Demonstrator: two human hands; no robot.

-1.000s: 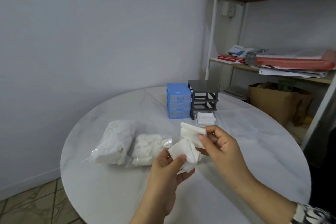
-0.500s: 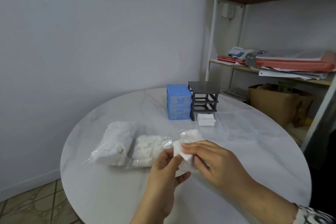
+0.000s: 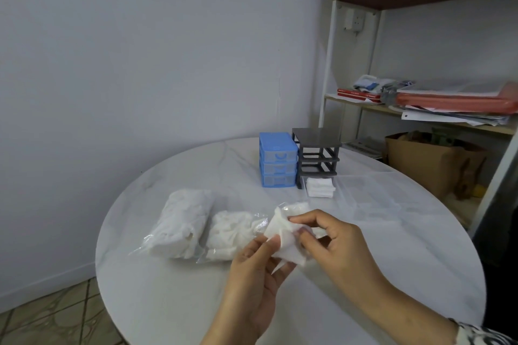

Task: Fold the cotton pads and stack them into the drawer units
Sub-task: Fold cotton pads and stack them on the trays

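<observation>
Both hands hold one white cotton pad (image 3: 283, 241) above the near part of the round white table (image 3: 173, 302). My left hand (image 3: 252, 280) pinches its lower left edge. My right hand (image 3: 333, 244) grips its right side, fingers bent over the fold. Two clear bags of cotton pads (image 3: 182, 221) (image 3: 232, 232) lie on the table to the left. At the back stand a blue drawer unit (image 3: 277, 159) with its drawers shut and a dark grey drawer frame (image 3: 318, 152) without drawers. A clear drawer with folded pads (image 3: 319, 187) lies in front of the grey frame.
Clear plastic drawers (image 3: 372, 193) lie on the table right of the folded pads. A shelf unit (image 3: 420, 109) with papers and red folders stands at the right, a brown paper bag (image 3: 431, 162) below it. The wall is close behind the table.
The pad, held spread between both hands a second ago, has been folded together. My right hand came down over it and now grips its right side while the left keeps its edge.
</observation>
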